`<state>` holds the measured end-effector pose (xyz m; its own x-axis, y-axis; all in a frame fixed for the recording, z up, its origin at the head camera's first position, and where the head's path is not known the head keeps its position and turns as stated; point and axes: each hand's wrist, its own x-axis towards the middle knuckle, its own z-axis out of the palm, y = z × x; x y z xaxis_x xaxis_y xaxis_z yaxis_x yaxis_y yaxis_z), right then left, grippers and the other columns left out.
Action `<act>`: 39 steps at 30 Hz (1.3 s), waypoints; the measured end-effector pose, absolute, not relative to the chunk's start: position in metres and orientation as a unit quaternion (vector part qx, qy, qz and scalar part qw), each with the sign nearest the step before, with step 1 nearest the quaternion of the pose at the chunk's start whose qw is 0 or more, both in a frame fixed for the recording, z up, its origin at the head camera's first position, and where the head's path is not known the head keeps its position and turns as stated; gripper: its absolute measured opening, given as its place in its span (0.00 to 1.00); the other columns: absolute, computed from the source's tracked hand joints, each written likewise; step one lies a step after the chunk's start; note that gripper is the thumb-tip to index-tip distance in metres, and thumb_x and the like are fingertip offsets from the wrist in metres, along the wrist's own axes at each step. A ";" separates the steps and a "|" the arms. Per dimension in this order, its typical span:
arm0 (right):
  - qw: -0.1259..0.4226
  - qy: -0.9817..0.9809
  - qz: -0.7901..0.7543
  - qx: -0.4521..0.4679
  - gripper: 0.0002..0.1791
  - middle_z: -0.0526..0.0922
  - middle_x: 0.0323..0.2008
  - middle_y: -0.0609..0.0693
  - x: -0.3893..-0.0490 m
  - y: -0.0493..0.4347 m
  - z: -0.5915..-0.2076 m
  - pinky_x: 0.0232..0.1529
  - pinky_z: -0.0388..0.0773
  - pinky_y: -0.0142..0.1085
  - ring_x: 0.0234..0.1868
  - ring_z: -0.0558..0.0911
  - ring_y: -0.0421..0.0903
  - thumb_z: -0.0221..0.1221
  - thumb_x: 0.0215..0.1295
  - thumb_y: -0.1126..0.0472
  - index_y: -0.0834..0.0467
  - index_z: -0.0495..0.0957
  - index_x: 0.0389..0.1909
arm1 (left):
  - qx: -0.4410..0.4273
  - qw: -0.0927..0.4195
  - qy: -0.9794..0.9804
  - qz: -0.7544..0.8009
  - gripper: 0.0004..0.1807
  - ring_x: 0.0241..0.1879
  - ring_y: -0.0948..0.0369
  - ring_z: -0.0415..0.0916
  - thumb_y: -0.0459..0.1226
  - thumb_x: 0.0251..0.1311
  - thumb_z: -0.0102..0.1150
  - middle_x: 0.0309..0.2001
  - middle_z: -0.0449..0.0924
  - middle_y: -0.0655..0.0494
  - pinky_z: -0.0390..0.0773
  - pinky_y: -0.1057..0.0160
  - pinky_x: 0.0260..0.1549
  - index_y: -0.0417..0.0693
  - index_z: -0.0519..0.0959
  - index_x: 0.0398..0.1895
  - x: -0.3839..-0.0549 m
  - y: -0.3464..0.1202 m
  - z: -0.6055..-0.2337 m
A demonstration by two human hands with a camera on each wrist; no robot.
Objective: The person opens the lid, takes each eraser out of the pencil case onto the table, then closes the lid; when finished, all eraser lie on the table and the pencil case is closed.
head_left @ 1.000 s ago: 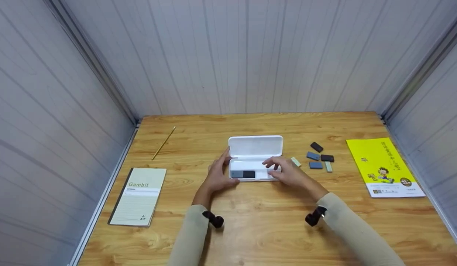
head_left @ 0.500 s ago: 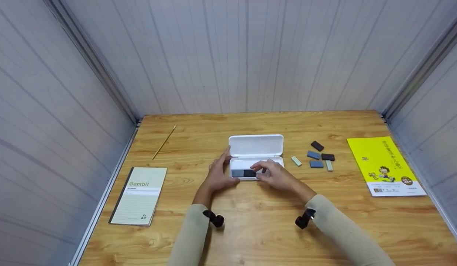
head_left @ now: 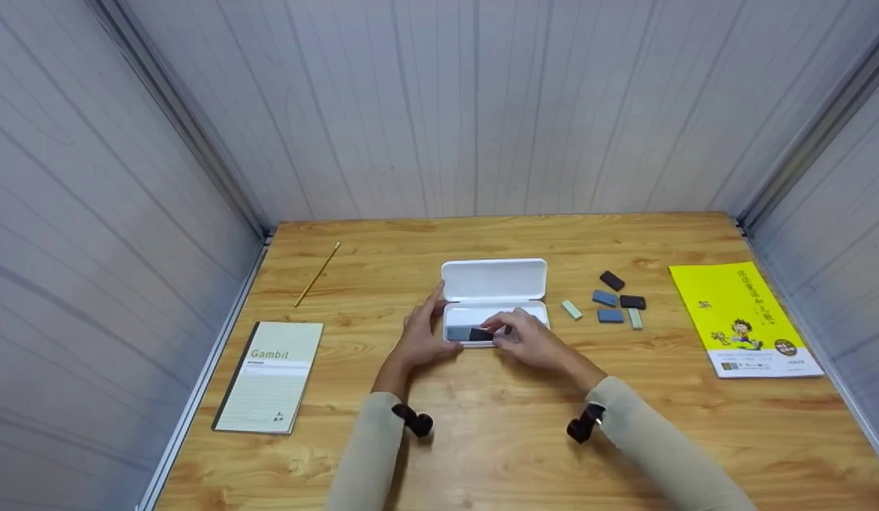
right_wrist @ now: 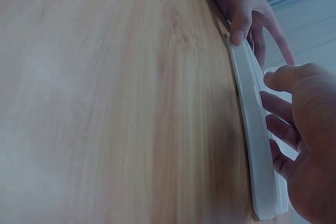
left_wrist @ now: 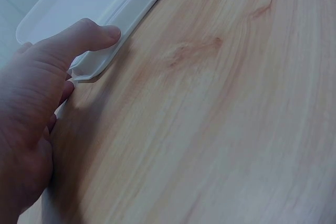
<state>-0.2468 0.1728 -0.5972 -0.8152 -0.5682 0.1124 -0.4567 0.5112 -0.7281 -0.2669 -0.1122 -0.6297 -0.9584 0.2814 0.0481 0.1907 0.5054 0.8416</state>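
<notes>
An open white pencil case [head_left: 494,280] lies mid-table, its lid tipped back. My left hand [head_left: 419,339] grips the case's left end, the thumb on the front rim and the other fingers round the side, as the left wrist view also shows. Inside the tray sit a grey-blue eraser [head_left: 457,333] at the left and a black eraser [head_left: 481,334] beside it, slightly askew. My right hand [head_left: 530,341] reaches over the front rim and pinches the black eraser's right end between thumb and fingers. In the right wrist view the rim hides that contact.
Right of the case lie a pale green eraser [head_left: 571,310] and a cluster of blue, black and pale green erasers [head_left: 610,316]. A yellow book [head_left: 741,319] is at far right. At left are a notebook [head_left: 269,377] and a pencil [head_left: 317,275].
My right hand has moved left inside the case, from its right part to the black eraser, which now sits slightly turned. The left hand has stayed on the case's left end.
</notes>
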 end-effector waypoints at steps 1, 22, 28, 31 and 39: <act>0.072 0.867 -0.397 -0.293 0.17 0.91 0.60 0.57 -0.247 0.173 -0.597 0.63 0.78 0.44 0.59 0.83 0.55 0.65 0.79 0.64 0.57 0.86 0.65 | 0.135 0.048 0.867 0.477 0.73 0.71 0.49 0.71 0.44 0.47 0.88 0.76 0.82 0.52 0.56 0.38 0.79 0.59 0.50 0.95 -0.267 -0.112 -0.630; -0.058 0.858 -0.383 -0.337 0.19 0.84 0.46 0.51 -0.267 0.158 -0.650 0.51 0.67 0.37 0.48 0.71 0.45 0.72 0.69 0.60 0.45 0.91 0.59 | 0.156 0.023 0.865 0.477 0.72 0.67 0.47 0.73 0.40 0.46 0.88 0.73 0.85 0.48 0.59 0.39 0.73 0.51 0.52 0.94 -0.268 -0.112 -0.632; -0.055 0.863 -0.351 -0.360 0.20 0.80 0.45 0.51 -0.267 0.156 -0.646 0.49 0.68 0.40 0.48 0.70 0.47 0.71 0.72 0.58 0.41 0.91 0.62 | 0.154 0.025 0.866 0.476 0.73 0.68 0.47 0.74 0.40 0.45 0.88 0.74 0.84 0.49 0.59 0.42 0.72 0.51 0.52 0.94 -0.267 -0.112 -0.632; -0.048 0.862 -0.346 -0.367 0.19 0.78 0.45 0.52 -0.262 0.156 -0.635 0.47 0.67 0.40 0.46 0.69 0.47 0.69 0.74 0.58 0.43 0.91 0.63 | 0.155 0.022 0.867 0.474 0.73 0.68 0.47 0.74 0.40 0.44 0.89 0.74 0.84 0.48 0.59 0.42 0.73 0.51 0.52 0.94 -0.267 -0.112 -0.632; -0.037 0.869 -0.347 -0.352 0.22 0.77 0.45 0.55 -0.257 0.156 -0.623 0.47 0.67 0.38 0.46 0.69 0.48 0.67 0.75 0.60 0.54 0.88 0.68 | 0.152 0.025 0.866 0.476 0.73 0.70 0.46 0.74 0.41 0.44 0.89 0.75 0.84 0.48 0.59 0.42 0.73 0.52 0.53 0.94 -0.266 -0.112 -0.630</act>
<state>-0.2572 0.1564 -0.6228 -0.7493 -0.5857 0.3088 -0.6374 0.5116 -0.5761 -0.2659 -0.1116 -0.6301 -0.9529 0.2859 0.1016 0.2388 0.5003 0.8323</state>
